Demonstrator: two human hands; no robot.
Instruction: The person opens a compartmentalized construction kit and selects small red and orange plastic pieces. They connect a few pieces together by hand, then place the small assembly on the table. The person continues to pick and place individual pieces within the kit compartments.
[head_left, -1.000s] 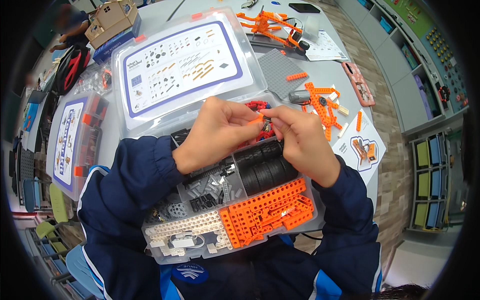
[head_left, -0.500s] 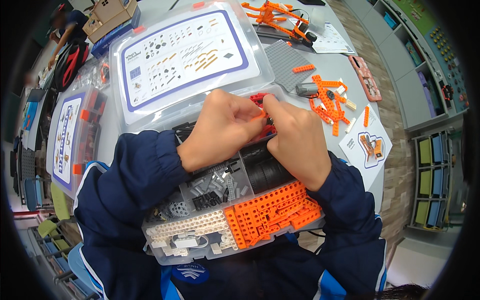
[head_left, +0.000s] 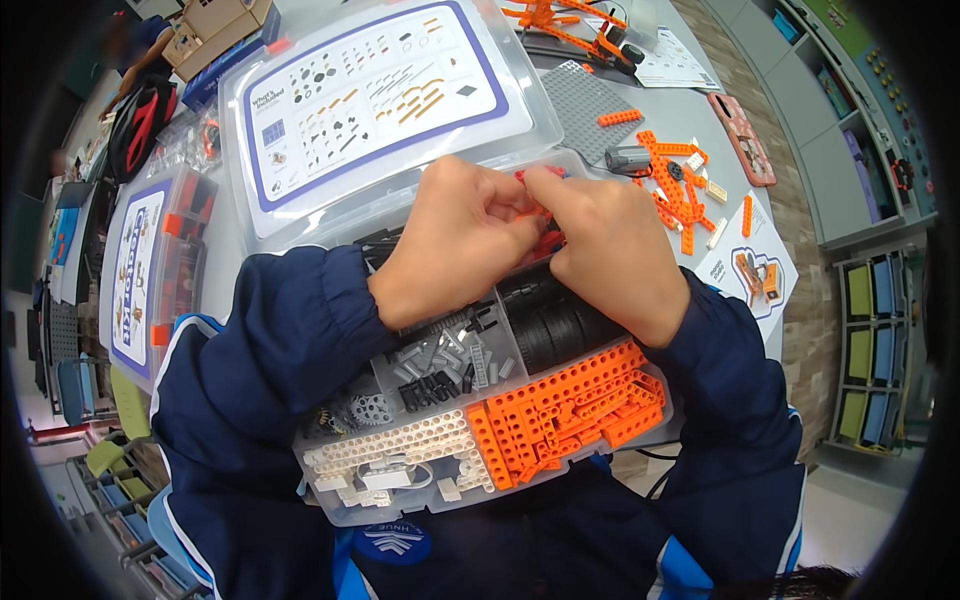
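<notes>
Two bare hands met at a small orange plastic piece (head_left: 541, 210).
The left hand (head_left: 455, 235) pinched it; the right hand (head_left: 612, 240) curled against it, fingertips hidden, its grip impossible to tell. Probably light, stiff and slightly slick, the piece suited a fingertip pinch along its sides. It was held above a clear plastic compartment box (head_left: 518, 376), with a pale grey worktop (head_left: 222, 215) beyond.

1 small orange plastic building piece (head_left: 540, 211) is pinched in the left hand (head_left: 455, 235), beside the right hand (head_left: 622, 245). Fingers (head_left: 512, 228) hide most of it.
</notes>
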